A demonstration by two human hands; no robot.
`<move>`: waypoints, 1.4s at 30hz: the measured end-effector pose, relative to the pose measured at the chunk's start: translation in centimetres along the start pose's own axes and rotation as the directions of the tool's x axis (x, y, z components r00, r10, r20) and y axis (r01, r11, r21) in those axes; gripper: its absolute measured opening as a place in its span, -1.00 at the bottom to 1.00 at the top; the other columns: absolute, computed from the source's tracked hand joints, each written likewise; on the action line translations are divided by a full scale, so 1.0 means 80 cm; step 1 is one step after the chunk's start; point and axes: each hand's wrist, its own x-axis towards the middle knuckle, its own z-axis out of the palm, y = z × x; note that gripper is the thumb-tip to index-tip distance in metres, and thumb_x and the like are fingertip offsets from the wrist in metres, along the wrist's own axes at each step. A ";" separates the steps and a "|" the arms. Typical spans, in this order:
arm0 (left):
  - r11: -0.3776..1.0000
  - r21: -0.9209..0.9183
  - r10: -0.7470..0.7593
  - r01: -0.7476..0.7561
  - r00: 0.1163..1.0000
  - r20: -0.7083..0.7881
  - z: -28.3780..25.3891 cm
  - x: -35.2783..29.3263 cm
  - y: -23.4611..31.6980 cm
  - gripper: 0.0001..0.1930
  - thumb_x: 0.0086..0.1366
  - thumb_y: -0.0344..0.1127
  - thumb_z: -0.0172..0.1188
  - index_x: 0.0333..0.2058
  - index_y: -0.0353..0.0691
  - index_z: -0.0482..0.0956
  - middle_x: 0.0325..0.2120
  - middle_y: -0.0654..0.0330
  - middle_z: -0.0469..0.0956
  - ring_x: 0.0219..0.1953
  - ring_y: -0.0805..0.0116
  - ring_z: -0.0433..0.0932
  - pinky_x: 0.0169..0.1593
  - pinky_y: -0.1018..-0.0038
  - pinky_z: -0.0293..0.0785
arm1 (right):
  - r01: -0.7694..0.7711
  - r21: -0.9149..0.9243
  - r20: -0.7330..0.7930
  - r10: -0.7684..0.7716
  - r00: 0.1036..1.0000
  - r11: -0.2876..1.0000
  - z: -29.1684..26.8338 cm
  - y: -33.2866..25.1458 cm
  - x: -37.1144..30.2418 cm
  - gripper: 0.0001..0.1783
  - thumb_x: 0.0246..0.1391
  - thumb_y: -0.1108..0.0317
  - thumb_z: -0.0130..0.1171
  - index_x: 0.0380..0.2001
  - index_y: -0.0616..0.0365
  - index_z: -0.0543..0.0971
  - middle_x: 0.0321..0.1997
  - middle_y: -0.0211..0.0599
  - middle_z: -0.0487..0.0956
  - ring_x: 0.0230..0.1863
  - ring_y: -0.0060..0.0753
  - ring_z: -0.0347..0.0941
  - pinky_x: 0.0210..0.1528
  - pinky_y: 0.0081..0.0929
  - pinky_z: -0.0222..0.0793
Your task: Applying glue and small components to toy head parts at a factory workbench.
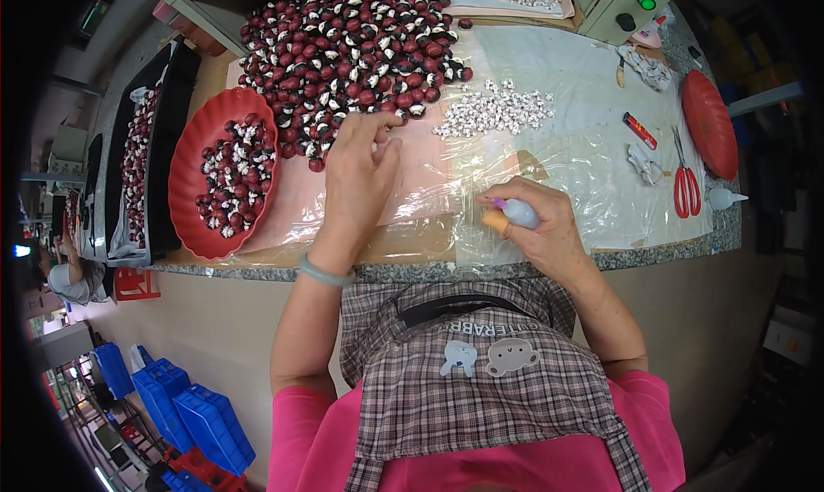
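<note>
A big pile of small round dark-red, black and white pieces (343, 58) covers the back left of the table. At its near edge my left hand (359, 170) hovers with thumb and index finger apart, and I see nothing held between them. My right hand (549, 226) grips a small translucent squeeze bottle (522, 212) with a purple tip, which points left. An orange cover (495, 221) sits on one fingertip of that hand. Beyond it, small white pieces with dark marks (498, 110) lie scattered on the clear plastic sheet (592, 148).
Left of the pile, a red scalloped bowl (184, 196) holds more pieces, beside a black tray (163, 148). On the right lie red-handled scissors (687, 191), a red marker-like stick (639, 130), a red plate (711, 123) and another bottle (726, 198). A metal machine housing (614, 7) stands behind.
</note>
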 end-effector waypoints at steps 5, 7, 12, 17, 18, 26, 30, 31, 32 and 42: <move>0.912 0.398 0.108 -0.101 0.994 0.005 0.004 0.030 -0.016 -0.71 0.13 -0.35 0.23 -0.14 -0.20 0.52 -0.38 0.09 0.41 -0.36 0.14 0.48 -0.31 0.26 0.41 | -0.008 -0.014 0.051 0.009 0.999 1.000 -0.003 -0.005 0.001 -0.76 -0.10 0.50 0.29 -0.27 0.21 0.59 -0.31 -0.23 0.63 -0.29 -0.38 0.56 -0.21 -0.50 0.43; 0.904 0.413 0.111 -0.111 0.994 0.025 0.005 0.034 -0.021 -0.71 0.12 -0.35 0.22 -0.14 -0.19 0.52 -0.38 0.09 0.42 -0.36 0.12 0.49 -0.31 0.26 0.42 | -0.011 -0.014 0.053 0.011 0.999 1.000 -0.004 -0.006 -0.001 -0.76 -0.10 0.49 0.30 -0.28 0.22 0.59 -0.31 -0.23 0.63 -0.29 -0.36 0.56 -0.21 -0.50 0.43; 0.929 0.358 0.079 -0.092 0.996 0.052 0.005 0.028 -0.016 -0.72 0.14 -0.39 0.21 -0.15 -0.27 0.49 -0.40 0.09 0.44 -0.32 0.12 0.51 -0.26 0.31 0.45 | -0.020 -0.010 0.021 0.020 1.000 1.000 -0.006 0.004 -0.004 -0.80 -0.06 0.46 0.30 -0.30 0.19 0.60 -0.33 -0.23 0.61 -0.31 -0.35 0.56 -0.24 -0.50 0.43; 0.449 -0.704 -0.330 0.550 0.834 0.442 -0.008 -0.015 0.014 -0.77 0.36 -0.31 0.02 -0.08 -0.26 0.48 -0.45 0.35 0.42 -0.43 0.58 0.38 -0.35 0.66 0.33 | -0.282 0.320 0.061 0.277 0.959 0.905 -0.014 0.007 -0.008 -0.61 -0.04 0.44 0.27 -0.13 0.15 0.38 -0.30 -0.36 0.54 -0.23 -0.55 0.45 -0.23 -0.49 0.41; 0.259 -0.810 -0.224 0.527 0.848 0.480 -0.003 -0.024 0.013 -0.74 0.37 -0.31 -0.01 -0.03 -0.26 0.46 -0.41 0.33 0.43 -0.43 0.61 0.36 -0.36 0.73 0.32 | -0.318 0.379 0.099 0.304 0.948 0.869 -0.017 0.008 -0.008 -0.60 0.01 0.45 0.22 -0.11 0.11 0.30 -0.29 -0.41 0.48 -0.21 -0.64 0.38 -0.28 -0.55 0.39; -0.109 -0.779 -0.194 0.618 0.755 0.626 0.004 -0.058 0.025 -0.69 0.36 -0.29 0.03 -0.01 -0.34 0.44 -0.32 0.20 0.51 -0.39 0.57 0.41 -0.29 0.69 0.43 | -0.234 0.564 0.090 0.222 0.971 0.792 -0.023 0.008 -0.009 -0.69 0.08 0.49 0.15 -0.08 0.18 0.41 -0.21 -0.33 0.45 -0.37 -0.61 0.46 -0.50 -0.74 0.35; -0.104 -0.766 -0.166 0.634 0.749 0.642 0.009 -0.062 0.027 -0.68 0.35 -0.24 0.08 -0.06 -0.37 0.47 -0.35 0.18 0.52 -0.40 0.57 0.41 -0.29 0.71 0.43 | -0.131 0.561 -0.043 0.187 0.981 0.817 -0.020 0.008 -0.010 -0.72 0.08 0.49 0.18 -0.10 0.26 0.50 -0.27 -0.30 0.48 -0.43 -0.59 0.49 -0.54 -0.73 0.39; -0.106 -0.765 -0.166 0.635 0.748 0.643 0.010 -0.063 0.028 -0.68 0.35 -0.24 0.08 -0.06 -0.37 0.47 -0.35 0.18 0.52 -0.40 0.57 0.41 -0.29 0.71 0.43 | -0.133 0.561 -0.043 0.189 0.981 0.817 -0.020 0.009 -0.011 -0.72 0.08 0.49 0.18 -0.10 0.26 0.50 -0.27 -0.30 0.48 -0.43 -0.59 0.49 -0.54 -0.73 0.39; -0.116 -0.761 -0.162 0.638 0.744 0.648 0.012 -0.063 0.030 -0.68 0.35 -0.23 0.08 -0.08 -0.38 0.48 -0.38 0.20 0.51 -0.41 0.57 0.41 -0.32 0.73 0.40 | -0.144 0.590 -0.058 0.219 0.974 0.795 -0.019 0.010 -0.012 -0.69 0.06 0.49 0.21 -0.09 0.27 0.48 -0.29 -0.30 0.50 -0.44 -0.59 0.49 -0.54 -0.73 0.39; -0.027 -0.749 -0.213 0.662 0.729 0.651 0.019 -0.071 0.038 -0.69 0.38 -0.20 0.01 -0.11 -0.37 0.45 -0.51 0.23 0.40 -0.57 0.60 0.23 -0.56 0.74 0.11 | -0.130 0.495 -0.201 0.259 0.945 0.859 -0.020 -0.011 -0.014 -0.55 0.01 0.51 0.28 -0.01 0.24 0.41 -0.27 -0.29 0.54 -0.46 -0.66 0.48 -0.55 -0.78 0.34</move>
